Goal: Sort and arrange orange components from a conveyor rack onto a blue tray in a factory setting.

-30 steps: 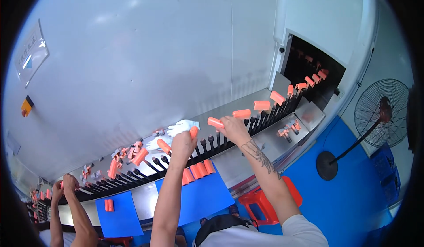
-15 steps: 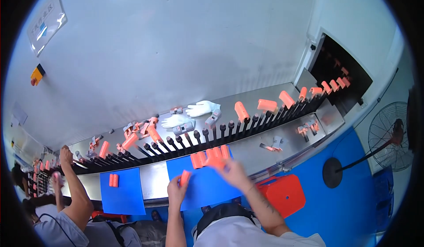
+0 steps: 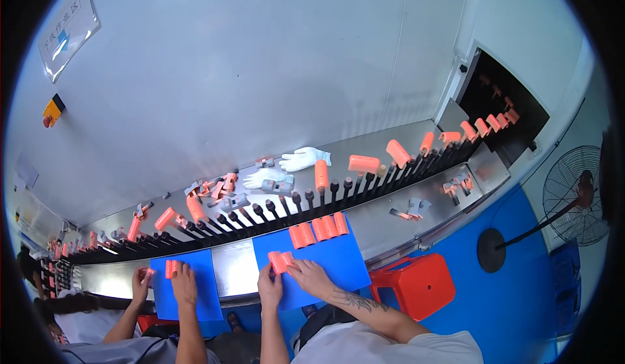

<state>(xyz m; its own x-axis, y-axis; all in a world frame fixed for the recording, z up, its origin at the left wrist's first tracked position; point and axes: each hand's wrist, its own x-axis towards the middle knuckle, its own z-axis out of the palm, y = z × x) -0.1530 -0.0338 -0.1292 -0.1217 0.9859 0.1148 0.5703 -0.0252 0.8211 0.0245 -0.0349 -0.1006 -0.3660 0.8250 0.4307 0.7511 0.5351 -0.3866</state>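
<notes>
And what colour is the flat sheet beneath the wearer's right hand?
The flat sheet is plain blue, best seen in the head view.

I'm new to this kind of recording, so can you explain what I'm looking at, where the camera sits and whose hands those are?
There's no robot here: a person is working bare-handed. The view comes from a wide fisheye camera on their head, looking down, which is why straight edges bend.

Their left hand and right hand each hold one of two orange curved pieces, side by side over a blue mat. More orange pieces form a row along the mat's far edge.

Beyond is a long line of black posts, some topped with similar pieces. White gloves lie behind them on the metal bench. The hands on the left belong to another person.
</notes>
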